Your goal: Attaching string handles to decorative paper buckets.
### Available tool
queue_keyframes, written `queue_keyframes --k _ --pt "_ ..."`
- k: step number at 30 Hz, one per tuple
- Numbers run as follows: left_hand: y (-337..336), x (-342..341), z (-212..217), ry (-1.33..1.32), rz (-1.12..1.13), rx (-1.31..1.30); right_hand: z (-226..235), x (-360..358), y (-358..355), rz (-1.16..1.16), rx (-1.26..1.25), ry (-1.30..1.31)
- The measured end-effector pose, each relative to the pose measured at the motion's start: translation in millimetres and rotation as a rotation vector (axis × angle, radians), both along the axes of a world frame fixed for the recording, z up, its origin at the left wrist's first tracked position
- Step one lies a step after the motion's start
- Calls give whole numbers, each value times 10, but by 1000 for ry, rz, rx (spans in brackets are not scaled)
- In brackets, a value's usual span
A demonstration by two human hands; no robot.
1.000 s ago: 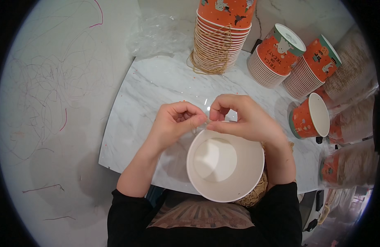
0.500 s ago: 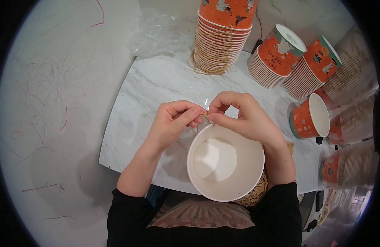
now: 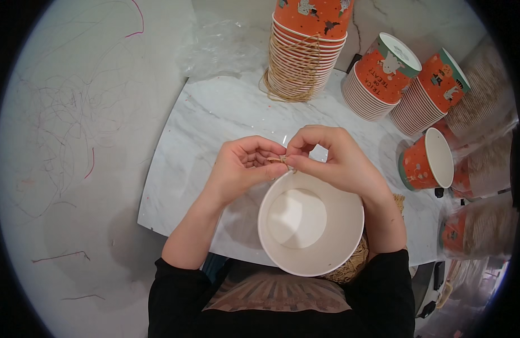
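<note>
mid-frame, your right hand [image 3: 336, 155] pinches twine [image 3: 278, 160] by the paper bucket [image 3: 345, 225], your left hand [image 3: 237, 166] curling half-open, orange bucket stacks [image 3: 378, 79] at upper right.

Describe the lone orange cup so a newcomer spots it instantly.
Find the white marbled table and its right side, past the right hand. Just below the two shorter cup stacks in the picture sits the lone orange cup with a green band at its base. Unlike its stacked neighbours, it is single, its white open mouth showing.

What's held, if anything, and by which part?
Tan cord, by a short stretch pinched in the right hand near the white bucket; left hand: hold unclear.
</note>
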State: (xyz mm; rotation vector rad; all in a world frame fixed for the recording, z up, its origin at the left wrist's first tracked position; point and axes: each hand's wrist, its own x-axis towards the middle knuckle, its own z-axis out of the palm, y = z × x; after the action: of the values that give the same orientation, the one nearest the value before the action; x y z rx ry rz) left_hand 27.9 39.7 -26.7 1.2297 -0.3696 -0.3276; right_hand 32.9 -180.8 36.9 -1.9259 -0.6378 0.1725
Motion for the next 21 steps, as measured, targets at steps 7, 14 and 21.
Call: queue_keyframes --k 7,14,21 --pt "-12 -29 24 -19 84 73 -20 6 -2 -17 -45 -34" --pt "37 -3 -17 -112 105 77 0 -1 -13 33 -48 -6" --pt "48 5 25 -48 91 87 8 10 -53 29 -48 -9"
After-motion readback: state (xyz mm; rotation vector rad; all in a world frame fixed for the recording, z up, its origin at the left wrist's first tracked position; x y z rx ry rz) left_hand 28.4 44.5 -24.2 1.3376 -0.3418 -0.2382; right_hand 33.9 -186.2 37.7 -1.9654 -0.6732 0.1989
